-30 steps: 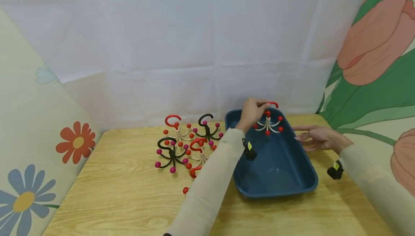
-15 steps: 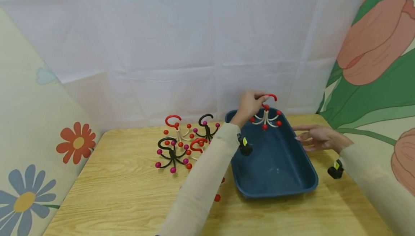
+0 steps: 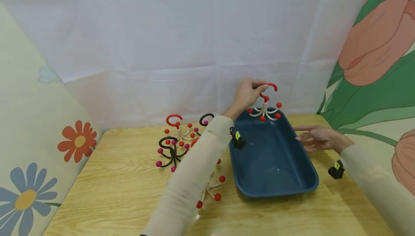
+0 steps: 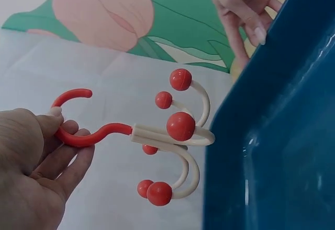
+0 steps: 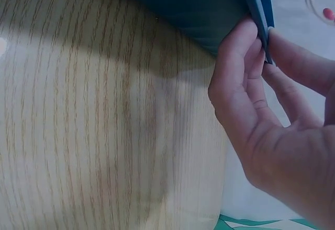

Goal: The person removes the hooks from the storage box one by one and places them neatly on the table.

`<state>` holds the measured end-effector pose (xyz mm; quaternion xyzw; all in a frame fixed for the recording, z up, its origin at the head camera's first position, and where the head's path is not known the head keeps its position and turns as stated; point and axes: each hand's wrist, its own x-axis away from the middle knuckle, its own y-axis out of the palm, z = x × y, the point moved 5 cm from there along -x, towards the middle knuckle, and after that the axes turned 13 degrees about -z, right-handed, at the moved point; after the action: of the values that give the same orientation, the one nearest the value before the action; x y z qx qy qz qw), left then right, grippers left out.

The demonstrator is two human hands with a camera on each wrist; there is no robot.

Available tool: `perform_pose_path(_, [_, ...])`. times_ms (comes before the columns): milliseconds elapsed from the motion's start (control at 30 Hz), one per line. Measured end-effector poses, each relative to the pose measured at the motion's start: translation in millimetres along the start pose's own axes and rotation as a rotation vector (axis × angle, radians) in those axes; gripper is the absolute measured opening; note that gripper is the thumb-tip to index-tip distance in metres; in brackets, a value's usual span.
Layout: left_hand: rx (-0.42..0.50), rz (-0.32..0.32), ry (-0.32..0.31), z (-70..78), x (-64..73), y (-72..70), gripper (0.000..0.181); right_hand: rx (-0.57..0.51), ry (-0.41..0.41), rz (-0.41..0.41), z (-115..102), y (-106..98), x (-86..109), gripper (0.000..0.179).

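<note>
My left hand pinches the red hook of a swivel hook hanger between thumb and fingers. In the left wrist view this hanger has a white stem and curved white arms tipped with red balls. It is held over the far end of a deep blue plastic bin. At the bin's right side, my right hand holds the rim. In the right wrist view the rim lies between thumb and fingers of the right hand.
Left of the bin, more hook hangers stand on the wood-grain table: a black one with magenta balls, a red-and-white one, and others partly hidden behind my left sleeve. A white sheet hangs behind.
My left hand has risen and shifted slightly left, lifting the red-and-white hanger higher above the bin. My right hand has stayed at the rim.
</note>
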<state>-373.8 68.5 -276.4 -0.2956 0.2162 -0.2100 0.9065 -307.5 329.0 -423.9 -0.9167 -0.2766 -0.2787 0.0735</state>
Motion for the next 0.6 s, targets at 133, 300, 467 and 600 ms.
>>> perform_pose_path(133, [0.0,-0.005,0.012,6.4,2.8,-13.2,0.029,0.012,-0.004,0.004,-1,0,1.0,0.072])
perform_pose_path(300, [-0.004,-0.002,0.044,13.7,10.2,-32.5,0.029,0.019,-0.01,-0.001,-1,0,2.1,0.072])
perform_pose_path(467, [-0.041,0.004,0.076,18.5,17.8,-53.2,0.028,0.026,-0.018,-0.002,0,0,3.5,0.073])
perform_pose_path(600, [-0.066,-0.003,0.088,19.7,26.3,-68.1,0.029,0.045,-0.021,-0.001,0,-1,4.8,0.074])
